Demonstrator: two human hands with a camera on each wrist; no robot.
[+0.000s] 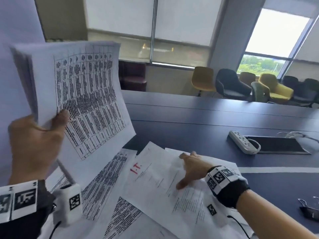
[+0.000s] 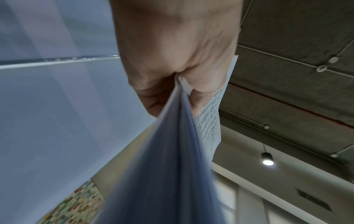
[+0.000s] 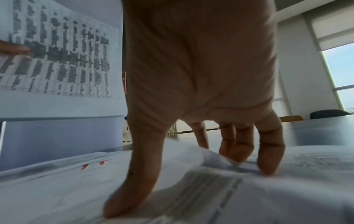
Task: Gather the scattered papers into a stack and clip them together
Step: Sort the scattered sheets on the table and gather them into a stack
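Blurred held sheets (image 2: pixel 172 174), binder clip (image 1: pixel 309 213) cropped

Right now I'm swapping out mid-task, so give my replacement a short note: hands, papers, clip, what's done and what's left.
Left hand grips the raised bundle of white printed table sheets.
Right hand, fingers spread, presses the white sheet with red lettering on the dark blue table.
More printed sheets lie loose underneath.
Black binder clips sit at the table's right edge, untouched.
Done: part gathered. Left: collect the rest, square the stack, clip it.
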